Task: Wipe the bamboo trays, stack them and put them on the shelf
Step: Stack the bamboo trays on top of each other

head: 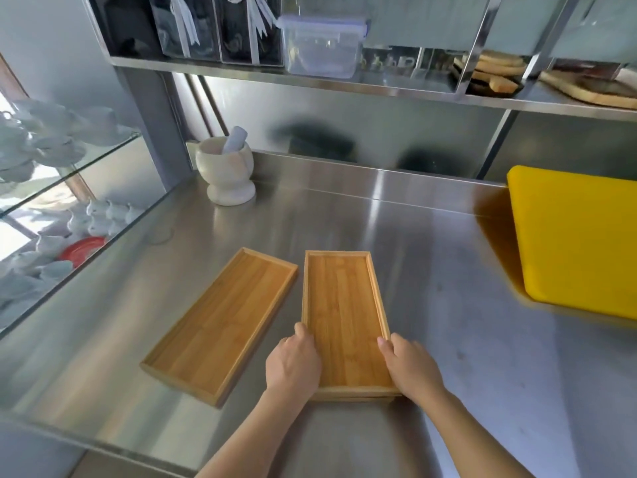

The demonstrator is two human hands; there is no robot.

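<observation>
A stack of bamboo trays (343, 312) lies on the steel counter (448, 288) in front of me; at least one more tray edge shows beneath the top one. My left hand (293, 363) grips the stack's left long side near its front end. My right hand (410, 365) grips the right long side opposite. A single bamboo tray (220, 322) lies beside the stack to the left, angled, with nothing touching it. No cloth is in view.
A white marble mortar with pestle (227, 170) stands at the back left. A yellow cutting board (579, 239) lies at the right. The steel shelf (344, 81) above holds a clear plastic box (322, 46) and wooden boards (496, 69). Glass shelves with white cups (44, 143) are at the left.
</observation>
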